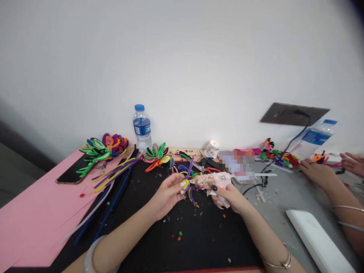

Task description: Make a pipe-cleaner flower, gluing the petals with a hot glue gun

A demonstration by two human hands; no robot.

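The left hand [173,188] over there pinches a fuzzy, splayed purple-and-yellow pipe-cleaner piece [186,185]; the right hand [229,198] grips a pale pink glue gun [221,179].

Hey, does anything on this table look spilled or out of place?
Yes: small coloured bits lie scattered on the black mat near the glue gun, looking like stray trimmings. The far-right bottle appears to lean, though lens distortion may explain that.

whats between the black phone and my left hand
In the head view: purple and yellow stems, a white stem and blue stems, then black mat with small scraps up to your left hand.
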